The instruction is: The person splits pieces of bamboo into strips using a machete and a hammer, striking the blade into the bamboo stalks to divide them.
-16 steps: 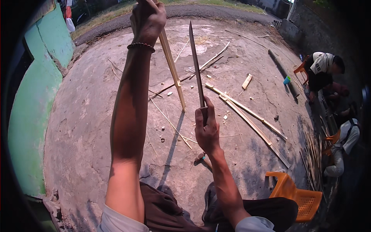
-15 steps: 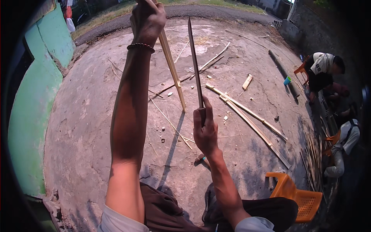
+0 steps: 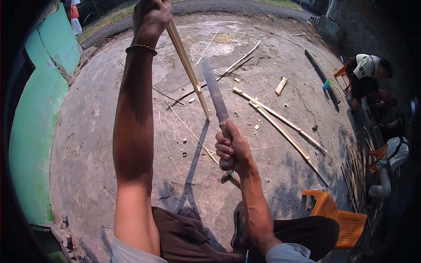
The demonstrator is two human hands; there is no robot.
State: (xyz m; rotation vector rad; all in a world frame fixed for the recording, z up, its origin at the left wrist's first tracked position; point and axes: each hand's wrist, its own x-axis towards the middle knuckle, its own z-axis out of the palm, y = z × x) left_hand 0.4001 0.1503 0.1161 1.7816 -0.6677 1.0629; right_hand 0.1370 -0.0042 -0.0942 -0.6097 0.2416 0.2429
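Observation:
Raised high at the upper left, my left hand [image 3: 151,17] closes round the top of a split bamboo strip [image 3: 186,61]. The strip slants down to the right, its lower tip at or near the concrete; a node with a raised bit shows partway up. My right hand [image 3: 234,147] grips the dark handle of a machete [image 3: 212,85]. Its broad grey blade points up and away, close beside the strip's lower part, with a small gap between them. The top end of the strip is out of the picture.
Two long bamboo strips [image 3: 285,125] and a short bamboo piece [image 3: 281,86] lie right of the machete. Thin sticks and chips litter the concrete [image 3: 96,144]. A dark pole [image 3: 322,79], a green cup [image 3: 326,84], an orange chair [image 3: 340,219] and people [image 3: 366,72] are at the right.
My left hand has shifted left with the bamboo strip. My right hand has turned the machete from edge-on to showing its flat side, and the blade tip has come lower.

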